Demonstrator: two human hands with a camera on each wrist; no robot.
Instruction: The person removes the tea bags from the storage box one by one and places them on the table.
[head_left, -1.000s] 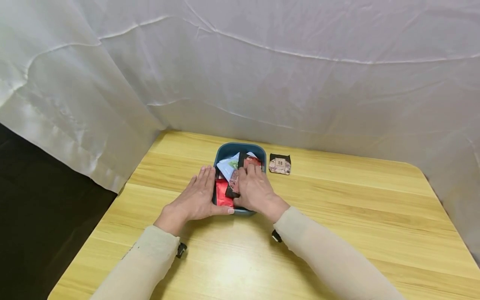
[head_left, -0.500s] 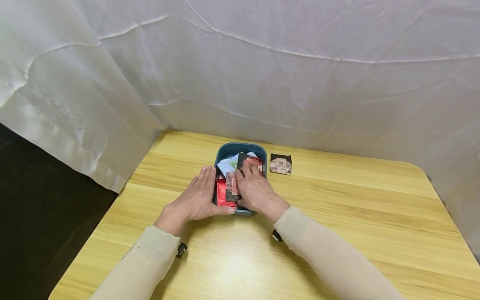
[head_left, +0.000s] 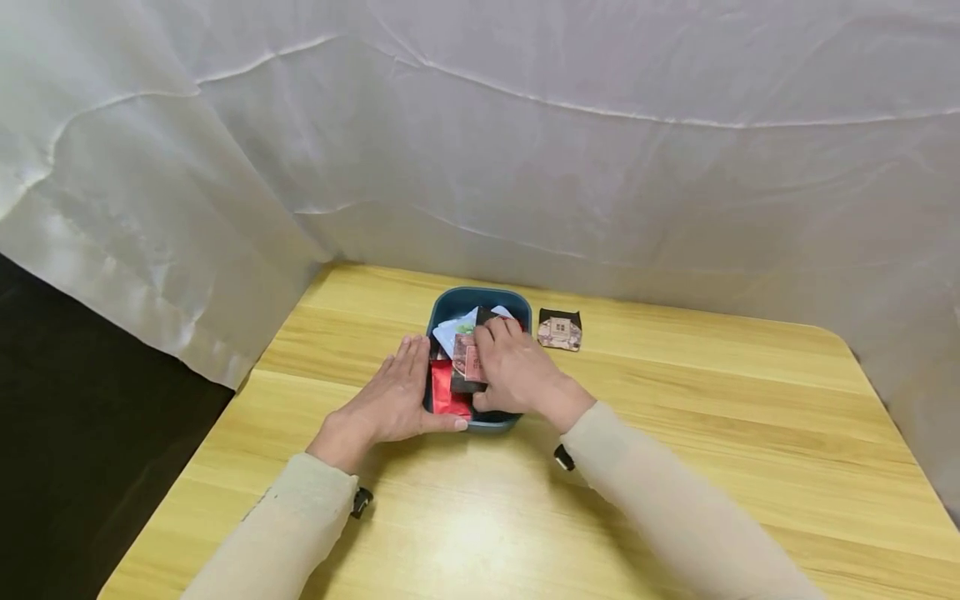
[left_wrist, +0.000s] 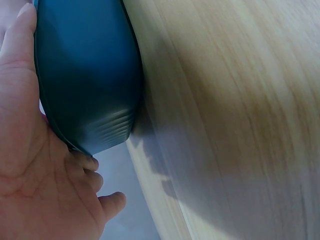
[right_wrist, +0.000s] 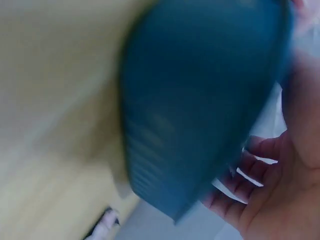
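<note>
A dark teal plastic bin [head_left: 480,293] stands on the table, filled with small flat packets. My left hand [head_left: 393,396] rests along its left rim with straight fingers, the thumb stretched over the near rim; the left wrist view shows the palm beside the bin's wall [left_wrist: 90,65]. Over the bin's right side, my right hand [head_left: 517,367] pinches a black packet with a pink label [head_left: 467,362] between curled fingers and thumb. Below it lies a shiny red packet [head_left: 446,392], and behind it a pale blue packet [head_left: 450,331]. My right hand hides the other contents.
Right of the bin, a black packet with a pinkish patterned label [head_left: 560,330] lies on the wooden table [head_left: 675,400]. A pale curtain [head_left: 525,167] hangs along the back and left. The table's left edge drops to a dark area.
The pink-labelled black packet has turned from slanted to straighter under my right hand, then risen slightly. My right wrist has shifted a little rightward. The left hand stays put.
</note>
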